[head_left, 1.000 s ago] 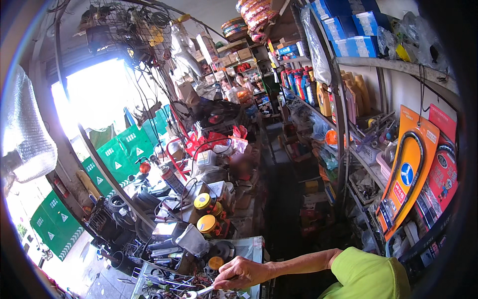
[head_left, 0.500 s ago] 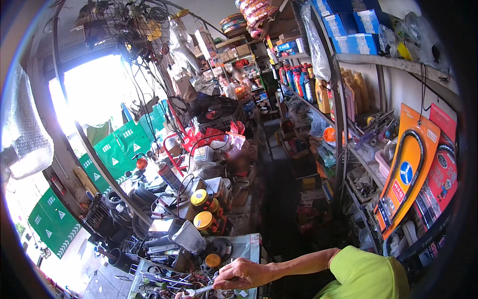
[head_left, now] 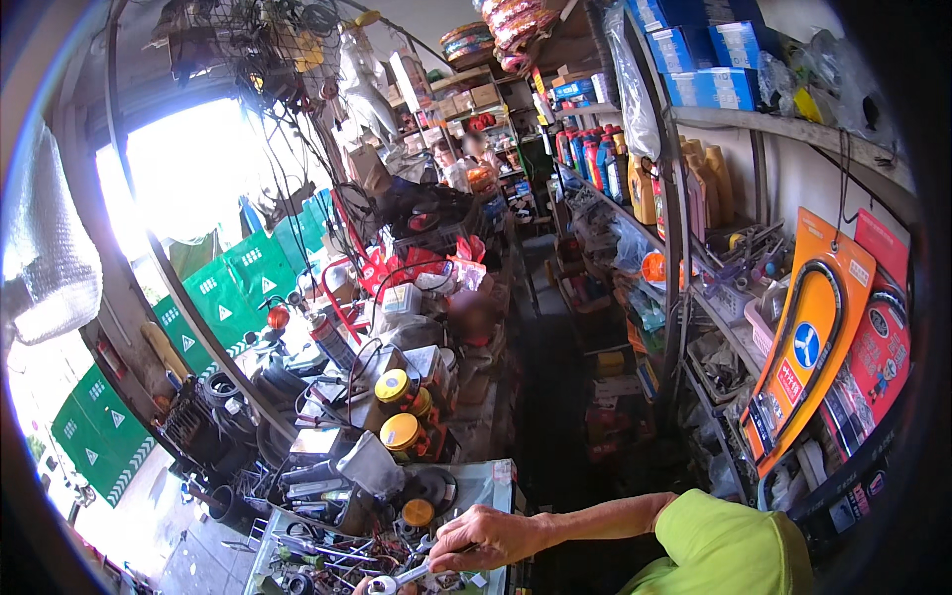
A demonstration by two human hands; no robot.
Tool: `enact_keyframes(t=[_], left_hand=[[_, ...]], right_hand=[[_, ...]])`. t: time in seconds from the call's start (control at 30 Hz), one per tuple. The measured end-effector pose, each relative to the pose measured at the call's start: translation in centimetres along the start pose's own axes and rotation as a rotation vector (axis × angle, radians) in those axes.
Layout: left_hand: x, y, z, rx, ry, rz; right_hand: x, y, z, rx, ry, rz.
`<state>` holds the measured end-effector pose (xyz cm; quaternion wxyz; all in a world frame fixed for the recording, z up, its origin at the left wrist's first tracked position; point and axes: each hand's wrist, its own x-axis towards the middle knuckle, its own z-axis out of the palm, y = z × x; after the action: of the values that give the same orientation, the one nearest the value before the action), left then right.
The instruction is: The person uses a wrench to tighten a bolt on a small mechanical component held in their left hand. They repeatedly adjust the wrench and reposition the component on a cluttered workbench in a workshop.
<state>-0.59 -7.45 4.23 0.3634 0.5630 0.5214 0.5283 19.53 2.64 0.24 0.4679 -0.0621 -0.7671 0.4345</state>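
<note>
At the lower middle, my right hand (head_left: 486, 538) is closed around the handle of a silver wrench (head_left: 412, 573). The wrench slants down to the left, and its ring-shaped end lies by the lower edge of the picture. A small piece of my left hand (head_left: 361, 587) shows beside that end; its fingers are mostly cut off, so its grip is hidden. Below the hands is a cluttered bench top (head_left: 498, 480) with many small tools and metal parts. A round tin with an orange-yellow lid (head_left: 417, 512) stands just beyond my right hand.
Two yellow-lidded tubs (head_left: 400, 430) and a clear plastic container (head_left: 371, 466) stand farther along the bench. A metal post (head_left: 213, 337) rises at left. To the right, shelves (head_left: 739, 342) hold bottles and baskets; an orange card with a U-shaped lock (head_left: 808, 342) hangs there. Two people are far back.
The wrench's ring end shows more fully, and its handle has tilted a little. My right hand has shifted slightly upward and right. The view has moved slightly.
</note>
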Motion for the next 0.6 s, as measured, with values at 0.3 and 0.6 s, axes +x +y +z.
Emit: enact_keyframes(t=[0.3, 0.6], left_hand=[[0.3, -0.2, 0.5, 0.106, 0.037, 0.052], [0.4, -0.1, 1.1, 0.153, 0.085, 0.07]], right_hand=[[-0.1, 0.3, -0.4, -0.031, -0.019, 0.0], [-0.1, 0.0, -0.5, -0.032, -0.018, 0.026]])
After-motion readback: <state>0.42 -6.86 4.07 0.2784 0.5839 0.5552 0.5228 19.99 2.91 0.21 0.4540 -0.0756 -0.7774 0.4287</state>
